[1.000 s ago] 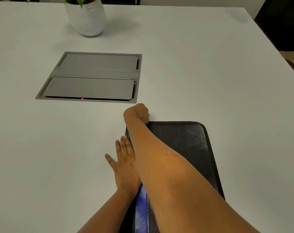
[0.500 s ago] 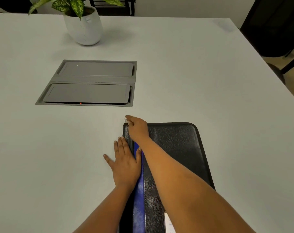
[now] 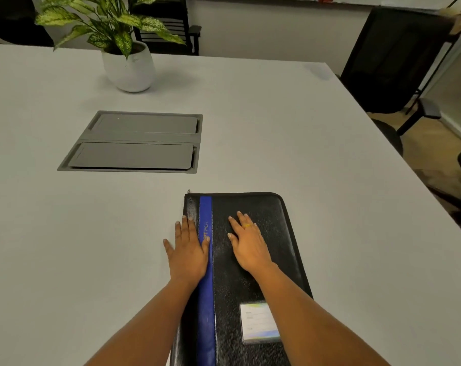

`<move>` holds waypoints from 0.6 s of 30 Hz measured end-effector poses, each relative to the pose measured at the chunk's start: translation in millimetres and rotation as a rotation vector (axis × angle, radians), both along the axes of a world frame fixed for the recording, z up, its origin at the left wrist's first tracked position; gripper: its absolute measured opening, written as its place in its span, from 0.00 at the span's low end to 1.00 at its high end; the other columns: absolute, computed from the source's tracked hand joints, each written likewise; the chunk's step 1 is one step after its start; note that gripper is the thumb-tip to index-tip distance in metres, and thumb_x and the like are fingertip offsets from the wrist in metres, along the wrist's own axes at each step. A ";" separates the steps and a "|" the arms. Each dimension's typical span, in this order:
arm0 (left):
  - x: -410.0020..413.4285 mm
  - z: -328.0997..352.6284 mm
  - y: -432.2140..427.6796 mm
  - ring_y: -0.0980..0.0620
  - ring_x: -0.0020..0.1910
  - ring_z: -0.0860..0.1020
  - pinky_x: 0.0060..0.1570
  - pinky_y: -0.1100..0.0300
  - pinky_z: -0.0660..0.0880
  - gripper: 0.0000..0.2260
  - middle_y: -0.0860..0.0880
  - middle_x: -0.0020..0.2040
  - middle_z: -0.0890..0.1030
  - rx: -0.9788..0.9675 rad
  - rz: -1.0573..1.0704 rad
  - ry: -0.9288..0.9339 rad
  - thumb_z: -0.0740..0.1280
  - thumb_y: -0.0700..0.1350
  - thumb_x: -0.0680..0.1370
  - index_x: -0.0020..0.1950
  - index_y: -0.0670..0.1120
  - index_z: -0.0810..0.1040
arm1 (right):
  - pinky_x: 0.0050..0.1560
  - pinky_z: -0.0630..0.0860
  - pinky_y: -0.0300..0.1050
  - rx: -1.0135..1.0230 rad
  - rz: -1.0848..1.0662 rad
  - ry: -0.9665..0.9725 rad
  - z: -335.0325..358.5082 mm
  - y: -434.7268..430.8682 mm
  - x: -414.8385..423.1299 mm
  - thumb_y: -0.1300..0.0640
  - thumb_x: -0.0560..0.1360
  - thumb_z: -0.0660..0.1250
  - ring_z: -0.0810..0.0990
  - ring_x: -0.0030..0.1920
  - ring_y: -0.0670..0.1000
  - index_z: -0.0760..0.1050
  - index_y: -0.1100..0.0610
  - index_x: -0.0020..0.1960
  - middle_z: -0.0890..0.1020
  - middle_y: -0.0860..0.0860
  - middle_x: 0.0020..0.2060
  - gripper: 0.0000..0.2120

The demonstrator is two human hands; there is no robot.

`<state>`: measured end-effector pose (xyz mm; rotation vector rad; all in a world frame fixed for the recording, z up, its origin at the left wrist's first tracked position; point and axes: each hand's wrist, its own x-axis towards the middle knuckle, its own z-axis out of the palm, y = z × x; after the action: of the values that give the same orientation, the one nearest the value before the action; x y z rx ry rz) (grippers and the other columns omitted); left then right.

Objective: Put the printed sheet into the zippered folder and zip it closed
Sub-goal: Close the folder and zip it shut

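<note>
A black zippered folder [image 3: 261, 207] with a blue stripe down its left side lies closed and flat on the white table in front of me. Its small metal zipper pull [image 3: 189, 191] sticks out at the far left corner. My left hand [image 3: 188, 248] rests flat, fingers spread, on the folder's left edge and the table beside it. My right hand [image 3: 246, 243] lies flat and open on the middle of the cover, holding nothing. A card window [image 3: 259, 323] shows on the cover near me. No printed sheet is visible.
A grey recessed cable box [image 3: 134, 142] with two lids sits in the table beyond the folder. A potted plant in a white pot [image 3: 129, 67] stands at the far left. Dark chairs [image 3: 393, 62] stand past the table's right edge.
My right hand has let go of the zipper pull at the far left corner and drawn back onto the cover. The view has tilted up. My left hand has stayed put.
</note>
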<state>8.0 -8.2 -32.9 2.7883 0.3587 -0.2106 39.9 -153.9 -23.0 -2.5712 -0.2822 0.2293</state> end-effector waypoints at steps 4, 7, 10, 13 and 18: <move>-31.8 1.0 -10.1 0.49 0.77 0.44 0.73 0.42 0.47 0.28 0.48 0.78 0.43 0.009 -0.051 -0.014 0.46 0.57 0.81 0.77 0.45 0.42 | 0.75 0.43 0.48 -0.102 -0.035 0.023 -1.4 -13.5 -33.4 0.49 0.80 0.50 0.44 0.76 0.51 0.49 0.52 0.75 0.49 0.51 0.76 0.24; -54.4 1.9 -17.9 0.49 0.77 0.42 0.74 0.44 0.45 0.28 0.48 0.78 0.43 0.016 -0.095 -0.008 0.46 0.56 0.81 0.77 0.46 0.42 | 0.75 0.42 0.50 -0.164 -0.037 0.037 -1.9 -20.6 -59.0 0.47 0.80 0.49 0.43 0.76 0.52 0.48 0.51 0.75 0.48 0.52 0.76 0.25; -77.3 2.4 -25.0 0.49 0.77 0.42 0.74 0.48 0.44 0.27 0.48 0.78 0.43 0.059 -0.159 -0.003 0.46 0.55 0.82 0.77 0.46 0.42 | 0.75 0.43 0.52 -0.219 -0.025 0.047 -0.6 -26.3 -81.8 0.47 0.80 0.48 0.43 0.76 0.53 0.48 0.50 0.75 0.48 0.52 0.76 0.25; -95.2 5.2 -30.4 0.49 0.77 0.42 0.74 0.50 0.43 0.27 0.48 0.78 0.44 0.047 -0.195 0.002 0.46 0.55 0.82 0.77 0.46 0.43 | 0.75 0.43 0.53 -0.244 -0.031 0.060 1.2 -31.5 -102.9 0.47 0.80 0.48 0.43 0.76 0.53 0.47 0.50 0.75 0.47 0.52 0.76 0.25; -123.3 13.6 -36.8 0.49 0.77 0.42 0.75 0.51 0.43 0.28 0.47 0.78 0.44 0.022 -0.231 0.044 0.47 0.56 0.82 0.77 0.46 0.43 | 0.75 0.42 0.53 -0.270 -0.041 0.081 6.3 -37.5 -139.3 0.49 0.81 0.47 0.42 0.76 0.53 0.46 0.50 0.75 0.46 0.52 0.76 0.24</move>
<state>-115.3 -45.0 -19.3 2.8468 0.0479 -0.3227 -99.4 -191.3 -16.6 -2.8218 -0.1784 0.3777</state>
